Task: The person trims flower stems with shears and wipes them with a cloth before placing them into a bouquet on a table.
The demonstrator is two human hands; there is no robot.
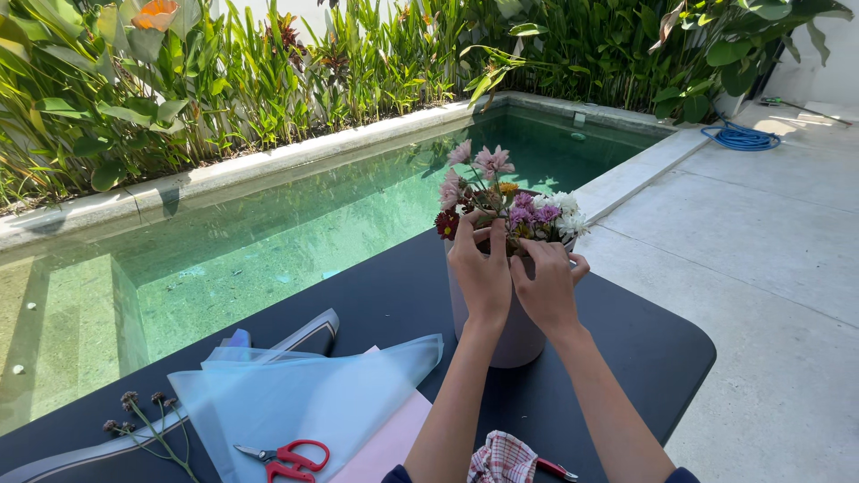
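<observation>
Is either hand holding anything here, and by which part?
Both the left hand and right hand grip the mixed pink, purple and white flower bunch at its stems, at the pale vase's mouth.

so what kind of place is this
Likely a private garden poolside: a swimming pool edged by tropical plants, a paved deck, and a dark table used for arranging flowers.

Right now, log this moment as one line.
left hand: on flowers | right hand: on flowers at vase rim | table: scissors, blue sheet, checked cloth
</observation>
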